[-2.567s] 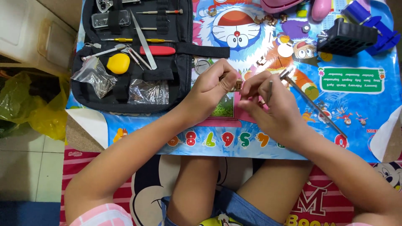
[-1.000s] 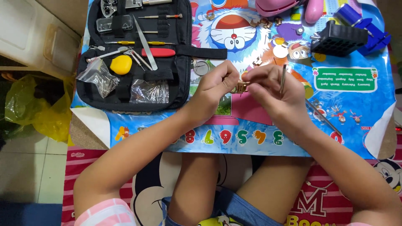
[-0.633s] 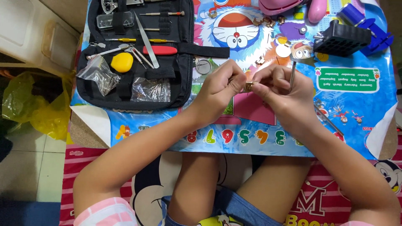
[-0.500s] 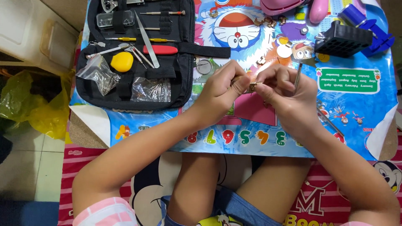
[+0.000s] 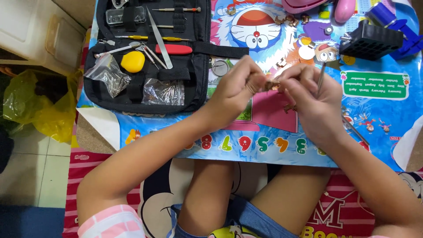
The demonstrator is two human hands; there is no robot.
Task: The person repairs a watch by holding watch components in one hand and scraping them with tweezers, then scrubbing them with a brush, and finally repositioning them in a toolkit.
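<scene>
Both hands meet over a glossy, brightly printed cartoon mat that covers the counter. The left hand is curled nearly shut, its fingertips pinching a small coppery metal link piece that gleams between the two hands. The right hand is also closed, its fingertips touching the same piece from the other side while a thin grey metal tool stands up out of its grip. Just beside the right hand's knuckles a few more small bronze links lie on the pink part of the mat. Beyond the left hand, a black fabric tool case lies open, holding slim steel tweezers, a red-handled tool, a rounded yellow plastic piece and crinkled clear bags of thin pins. Past the right hand sits a black ribbed plastic block against a blue plastic holder.
</scene>
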